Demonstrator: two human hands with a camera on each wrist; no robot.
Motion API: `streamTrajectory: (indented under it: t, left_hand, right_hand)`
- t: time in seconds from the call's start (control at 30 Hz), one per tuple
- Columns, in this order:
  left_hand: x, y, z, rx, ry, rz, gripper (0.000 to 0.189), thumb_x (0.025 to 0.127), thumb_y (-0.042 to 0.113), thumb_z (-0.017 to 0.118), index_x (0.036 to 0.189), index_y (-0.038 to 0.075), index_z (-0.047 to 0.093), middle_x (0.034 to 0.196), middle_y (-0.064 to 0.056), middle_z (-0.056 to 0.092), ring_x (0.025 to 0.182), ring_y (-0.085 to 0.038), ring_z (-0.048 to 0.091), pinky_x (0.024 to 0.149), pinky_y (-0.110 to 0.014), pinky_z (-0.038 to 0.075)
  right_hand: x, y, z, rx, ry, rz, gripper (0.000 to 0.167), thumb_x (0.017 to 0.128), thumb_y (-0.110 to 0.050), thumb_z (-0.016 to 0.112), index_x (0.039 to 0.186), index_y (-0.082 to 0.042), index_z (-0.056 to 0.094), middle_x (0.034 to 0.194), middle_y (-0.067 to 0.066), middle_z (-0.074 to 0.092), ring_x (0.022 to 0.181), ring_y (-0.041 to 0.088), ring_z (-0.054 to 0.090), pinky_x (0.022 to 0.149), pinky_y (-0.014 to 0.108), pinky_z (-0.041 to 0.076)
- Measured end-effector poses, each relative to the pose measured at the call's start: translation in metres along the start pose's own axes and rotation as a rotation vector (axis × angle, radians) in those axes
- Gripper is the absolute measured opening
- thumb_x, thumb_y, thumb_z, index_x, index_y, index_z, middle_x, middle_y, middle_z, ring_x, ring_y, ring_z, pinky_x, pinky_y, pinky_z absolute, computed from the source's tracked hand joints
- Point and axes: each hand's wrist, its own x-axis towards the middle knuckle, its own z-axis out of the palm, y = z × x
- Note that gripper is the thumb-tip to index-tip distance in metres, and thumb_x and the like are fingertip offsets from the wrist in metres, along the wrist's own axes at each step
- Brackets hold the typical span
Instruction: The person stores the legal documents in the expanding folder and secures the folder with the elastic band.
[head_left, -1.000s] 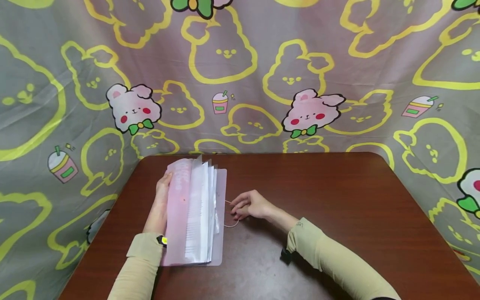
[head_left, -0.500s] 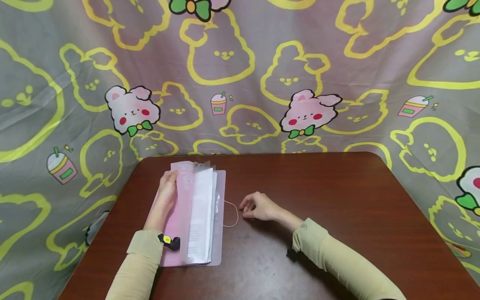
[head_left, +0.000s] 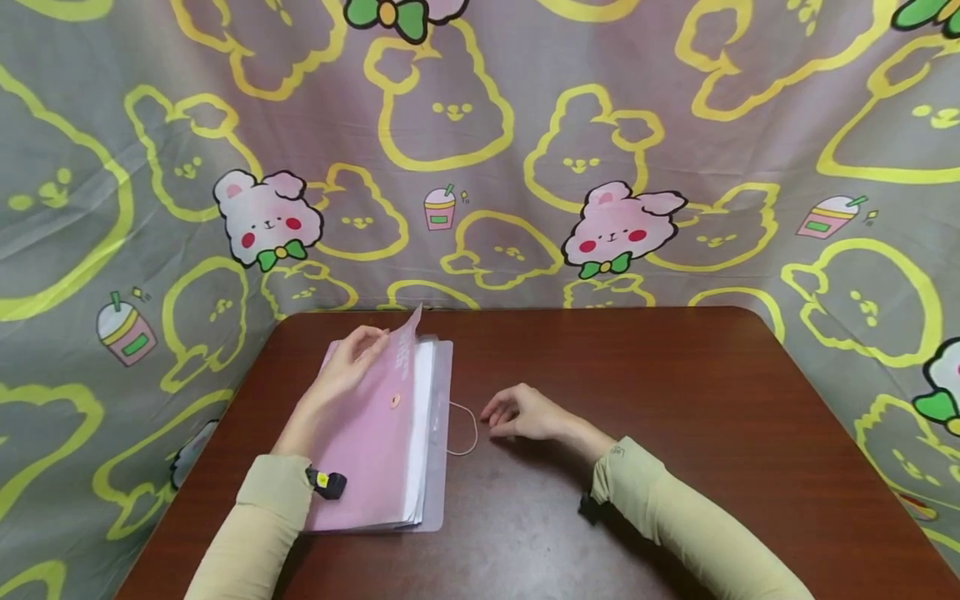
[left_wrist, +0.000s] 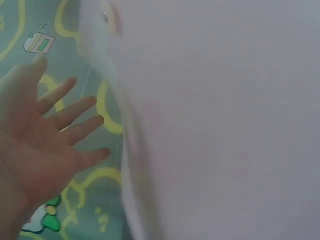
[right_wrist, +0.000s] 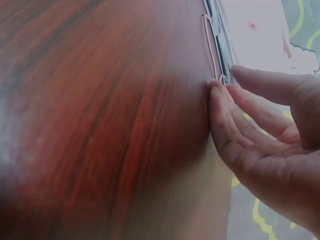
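A pink translucent file folder (head_left: 360, 467) lies on the left part of the table, its flap partly raised over white papers (head_left: 422, 392). A small round button (head_left: 395, 402) sits on the flap. My left hand (head_left: 348, 365) is over the folder's upper left; in the left wrist view its fingers (left_wrist: 75, 112) are spread beside the flap (left_wrist: 225, 125). From the folder's right edge a thin elastic cord (head_left: 476, 429) loops out onto the table. My right hand (head_left: 525, 414) hovers just right of that loop, fingers loosely bent and holding nothing.
The brown wooden table (head_left: 637, 375) extends right of the folder. A grey curtain (head_left: 480, 125) printed with yellow outlines and pink rabbits hangs behind the table and along both sides.
The flap has swung from the left over the papers toward the right, and my left hand has come off it. My right hand has let go of the cord and drawn slightly right.
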Motion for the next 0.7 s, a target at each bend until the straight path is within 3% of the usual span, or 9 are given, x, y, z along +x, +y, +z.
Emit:
streamTrajectory:
  t: [0.07, 0.17, 0.3, 0.43, 0.57, 0.7]
  left_hand:
    - [-0.011, -0.002, -0.008, 0.120, -0.052, 0.018, 0.038, 0.115, 0.019, 0.060, 0.142, -0.008, 0.057, 0.156, -0.032, 0.059, 0.152, -0.051, 0.050, 0.130, -0.058, 0.040]
    - [-0.031, -0.007, -0.020, 0.306, -0.129, -0.002, 0.059, 0.110, 0.034, 0.069, 0.158, 0.003, 0.051, 0.166, -0.028, 0.050, 0.159, -0.051, 0.040, 0.131, -0.069, 0.031]
    - [-0.055, -0.017, -0.032, 0.457, -0.216, -0.048, 0.087, 0.102, 0.047, 0.075, 0.170, 0.009, 0.036, 0.178, -0.030, 0.028, 0.166, -0.056, 0.023, 0.132, -0.077, 0.017]
    - [-0.070, -0.027, -0.035, 0.533, -0.274, -0.081, 0.104, 0.095, 0.057, 0.080, 0.173, 0.011, 0.029, 0.180, -0.034, 0.016, 0.166, -0.062, 0.010, 0.131, -0.081, 0.008]
    - [-0.075, -0.028, -0.032, 0.561, -0.323, -0.098, 0.116, 0.086, 0.063, 0.086, 0.173, 0.012, 0.029, 0.179, -0.036, 0.012, 0.162, -0.069, 0.003, 0.129, -0.084, 0.007]
    - [-0.075, -0.026, -0.030, 0.596, -0.342, -0.088, 0.117, 0.082, 0.064, 0.090, 0.172, 0.015, 0.034, 0.178, -0.039, 0.013, 0.159, -0.074, 0.001, 0.127, -0.086, 0.007]
  right_hand:
    - [-0.001, 0.001, -0.001, -0.007, -0.009, -0.032, 0.025, 0.095, 0.004, 0.078, 0.119, 0.012, 0.074, 0.102, 0.024, 0.081, 0.086, 0.021, 0.079, 0.072, 0.025, 0.062]
    - [-0.004, 0.002, -0.004, -0.072, 0.001, -0.070, 0.030, 0.097, -0.001, 0.079, 0.126, 0.008, 0.075, 0.119, 0.023, 0.081, 0.112, 0.032, 0.080, 0.096, 0.033, 0.065]
    - [-0.009, 0.006, -0.008, -0.268, 0.019, -0.109, 0.037, 0.099, -0.008, 0.079, 0.135, 0.000, 0.075, 0.145, 0.020, 0.072, 0.143, 0.040, 0.065, 0.120, 0.052, 0.053]
    - [-0.012, 0.011, -0.011, -0.408, -0.021, -0.120, 0.042, 0.100, -0.012, 0.079, 0.142, -0.004, 0.072, 0.165, 0.023, 0.055, 0.161, 0.048, 0.040, 0.129, 0.064, 0.039]
    - [-0.012, 0.015, -0.013, -0.394, -0.106, -0.102, 0.045, 0.103, -0.013, 0.077, 0.147, -0.010, 0.070, 0.176, 0.024, 0.038, 0.168, 0.052, 0.019, 0.132, 0.071, 0.029]
    - [-0.011, 0.015, -0.013, -0.376, -0.153, -0.111, 0.046, 0.104, -0.013, 0.075, 0.149, -0.013, 0.069, 0.179, 0.026, 0.029, 0.169, 0.055, 0.010, 0.132, 0.075, 0.022]
